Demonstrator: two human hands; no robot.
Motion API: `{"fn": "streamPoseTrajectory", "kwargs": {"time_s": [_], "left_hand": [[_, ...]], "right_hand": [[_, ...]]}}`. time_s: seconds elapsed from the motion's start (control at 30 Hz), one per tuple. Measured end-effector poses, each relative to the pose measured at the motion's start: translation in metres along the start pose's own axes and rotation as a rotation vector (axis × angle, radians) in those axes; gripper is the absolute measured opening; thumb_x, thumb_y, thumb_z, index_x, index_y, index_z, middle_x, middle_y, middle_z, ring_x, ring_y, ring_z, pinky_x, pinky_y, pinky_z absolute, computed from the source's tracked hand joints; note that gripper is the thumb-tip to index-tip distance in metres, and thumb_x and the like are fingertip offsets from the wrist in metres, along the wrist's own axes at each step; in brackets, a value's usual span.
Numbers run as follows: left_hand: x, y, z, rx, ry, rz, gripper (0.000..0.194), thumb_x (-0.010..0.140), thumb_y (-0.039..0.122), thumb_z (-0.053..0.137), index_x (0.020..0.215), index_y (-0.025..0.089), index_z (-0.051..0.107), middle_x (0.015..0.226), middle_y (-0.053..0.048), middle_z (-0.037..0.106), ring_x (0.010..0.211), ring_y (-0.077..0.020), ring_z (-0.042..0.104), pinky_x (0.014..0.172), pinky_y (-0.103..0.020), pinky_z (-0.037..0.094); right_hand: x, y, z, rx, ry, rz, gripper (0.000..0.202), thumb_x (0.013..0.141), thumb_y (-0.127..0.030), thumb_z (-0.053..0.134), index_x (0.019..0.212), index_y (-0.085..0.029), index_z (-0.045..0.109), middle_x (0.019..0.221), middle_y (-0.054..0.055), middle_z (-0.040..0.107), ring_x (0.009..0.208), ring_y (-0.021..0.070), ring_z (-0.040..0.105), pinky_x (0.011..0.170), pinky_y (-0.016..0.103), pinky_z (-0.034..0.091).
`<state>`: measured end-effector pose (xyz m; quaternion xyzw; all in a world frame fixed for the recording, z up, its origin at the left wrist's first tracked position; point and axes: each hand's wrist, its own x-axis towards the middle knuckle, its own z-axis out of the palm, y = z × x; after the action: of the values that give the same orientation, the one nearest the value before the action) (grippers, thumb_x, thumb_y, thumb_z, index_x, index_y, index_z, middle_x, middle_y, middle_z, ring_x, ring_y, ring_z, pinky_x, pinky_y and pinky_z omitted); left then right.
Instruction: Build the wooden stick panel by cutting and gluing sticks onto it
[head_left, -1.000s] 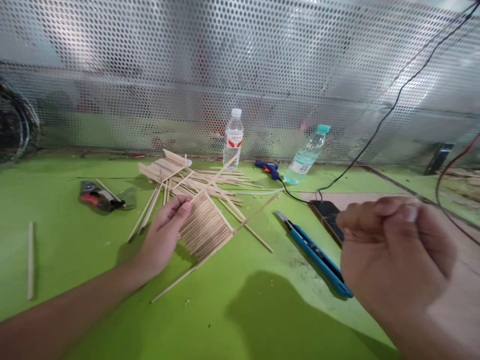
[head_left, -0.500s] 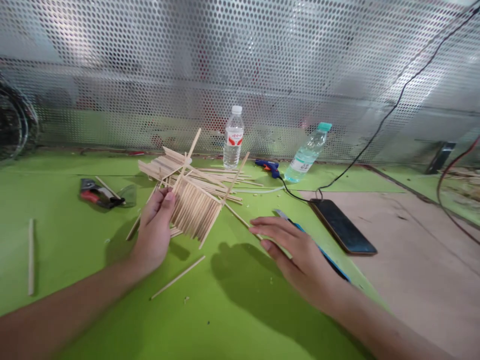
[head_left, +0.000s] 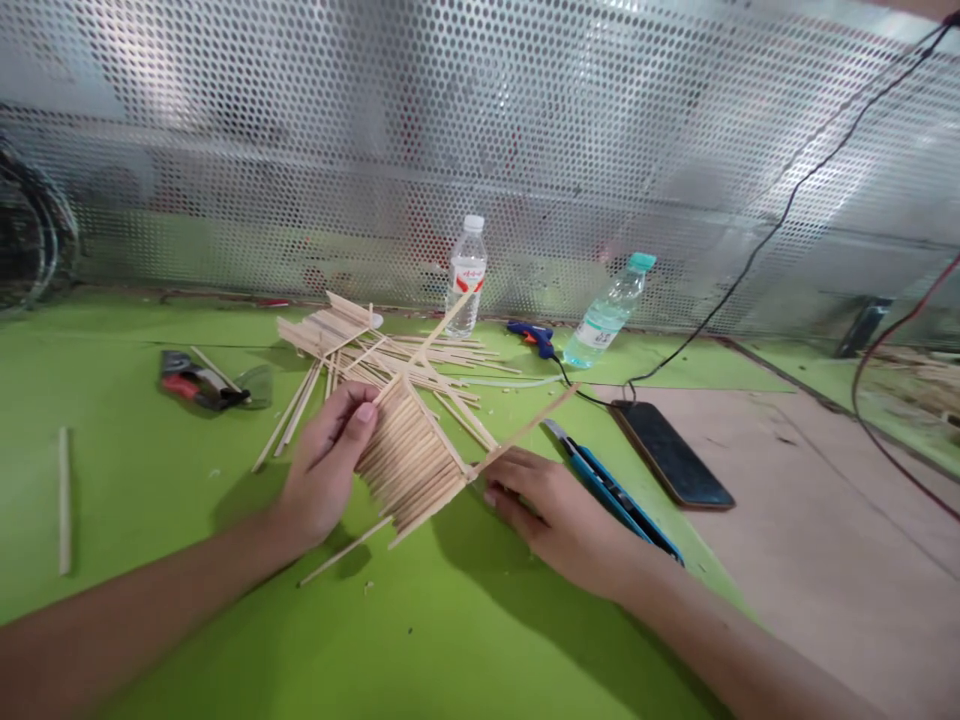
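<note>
My left hand (head_left: 326,470) grips the left edge of a panel of thin wooden sticks (head_left: 416,455), thumb on top. The panel is tilted above the table; its sticks lie side by side, and two longer sticks jut out from its far corners. Beside its right corner is my right hand (head_left: 551,510), fingers bent together; their tips are partly hidden, so whatever they pinch cannot be made out. Loose wooden sticks (head_left: 465,425) on the table run toward the right fingers. One short stick (head_left: 341,553) lies partly below the panel.
Behind are a stick structure (head_left: 326,328), a clear water bottle (head_left: 465,280), a tilted green-capped bottle (head_left: 607,315) and a blue glue gun (head_left: 532,337). A utility knife (head_left: 619,495) and phone (head_left: 671,455) lie right. A red-and-black tool (head_left: 199,382) and a stick (head_left: 64,500) lie left.
The panel has come nearer and to the right in my left hand, turning as it moved. My right hand has shifted left to its corner, fingers more curled, uncovering the utility knife.
</note>
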<state>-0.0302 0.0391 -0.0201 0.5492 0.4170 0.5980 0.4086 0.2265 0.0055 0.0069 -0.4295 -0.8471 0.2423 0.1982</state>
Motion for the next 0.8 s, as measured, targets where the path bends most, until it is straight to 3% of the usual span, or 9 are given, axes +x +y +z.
{"fn": "streamPoseTrajectory", "kwargs": {"time_s": [0.13,0.2,0.27,0.33,0.43,0.53,0.63,0.8], "left_hand": [[0.001,0.003,0.003,0.033,-0.052,0.019,0.028,0.089,0.052,0.071,0.088,0.024,0.073,0.073,-0.001,0.059,0.063,-0.0151,0.050,0.052,-0.028,0.040],[0.001,0.003,0.004,0.013,-0.088,0.006,0.029,0.089,0.052,0.071,0.086,0.024,0.073,0.071,-0.001,0.060,0.060,-0.0135,0.049,0.049,-0.026,0.039],[0.000,0.003,0.005,0.011,-0.125,0.002,0.028,0.089,0.052,0.071,0.086,0.024,0.074,0.072,-0.001,0.063,0.059,-0.0129,0.051,0.049,-0.025,0.041],[-0.002,0.003,0.004,0.036,-0.194,0.003,0.025,0.091,0.049,0.070,0.092,0.024,0.074,0.078,-0.003,0.067,0.065,-0.0147,0.058,0.052,-0.026,0.047],[-0.005,0.002,0.002,0.103,-0.316,-0.005,0.017,0.093,0.040,0.068,0.101,0.025,0.072,0.089,-0.005,0.072,0.078,-0.0192,0.067,0.062,-0.029,0.056],[-0.006,0.001,0.001,0.158,-0.375,-0.003,0.014,0.094,0.035,0.067,0.104,0.025,0.071,0.095,-0.006,0.074,0.086,-0.0213,0.070,0.068,-0.031,0.059],[-0.007,0.002,0.000,0.184,-0.379,-0.010,0.016,0.095,0.035,0.065,0.104,0.025,0.071,0.097,-0.006,0.074,0.087,-0.0219,0.072,0.068,-0.032,0.060],[-0.008,0.008,0.000,0.144,-0.460,-0.089,0.024,0.090,0.035,0.072,0.111,0.025,0.070,0.103,-0.008,0.075,0.088,-0.0240,0.073,0.067,-0.034,0.063]], "right_hand": [[0.000,0.007,-0.001,0.012,0.143,-0.030,0.027,0.105,-0.018,0.043,0.113,-0.020,0.069,0.119,0.013,0.070,0.114,0.0236,0.064,0.098,0.040,0.052],[-0.002,0.009,0.002,-0.036,0.153,-0.017,0.033,0.103,-0.020,0.048,0.133,-0.020,0.061,0.141,0.016,0.061,0.130,0.0270,0.058,0.107,0.046,0.049],[-0.003,0.008,0.008,-0.129,0.113,-0.007,0.058,0.099,-0.022,0.056,0.154,-0.021,0.041,0.159,0.017,0.045,0.144,0.0320,0.046,0.116,0.055,0.041],[-0.003,0.004,0.013,-0.228,0.059,-0.050,0.073,0.094,-0.018,0.060,0.161,-0.021,0.029,0.163,0.018,0.042,0.146,0.0346,0.043,0.118,0.060,0.036],[0.003,-0.003,0.016,-0.292,-0.017,-0.150,0.053,0.095,-0.012,0.055,0.147,-0.023,0.051,0.145,0.015,0.061,0.122,0.0306,0.060,0.108,0.054,0.045],[0.010,-0.003,0.013,-0.262,-0.048,-0.091,0.025,0.100,-0.016,0.053,0.116,-0.023,0.070,0.116,0.012,0.072,0.099,0.0253,0.064,0.092,0.042,0.053],[0.013,0.003,0.010,-0.233,-0.047,-0.021,0.021,0.098,-0.012,0.054,0.101,-0.022,0.073,0.103,0.010,0.071,0.096,0.0235,0.065,0.085,0.035,0.054],[0.010,0.009,0.008,-0.234,-0.061,0.001,0.031,0.087,0.001,0.052,0.100,-0.019,0.071,0.100,0.010,0.069,0.093,0.0223,0.066,0.085,0.034,0.055]]}}
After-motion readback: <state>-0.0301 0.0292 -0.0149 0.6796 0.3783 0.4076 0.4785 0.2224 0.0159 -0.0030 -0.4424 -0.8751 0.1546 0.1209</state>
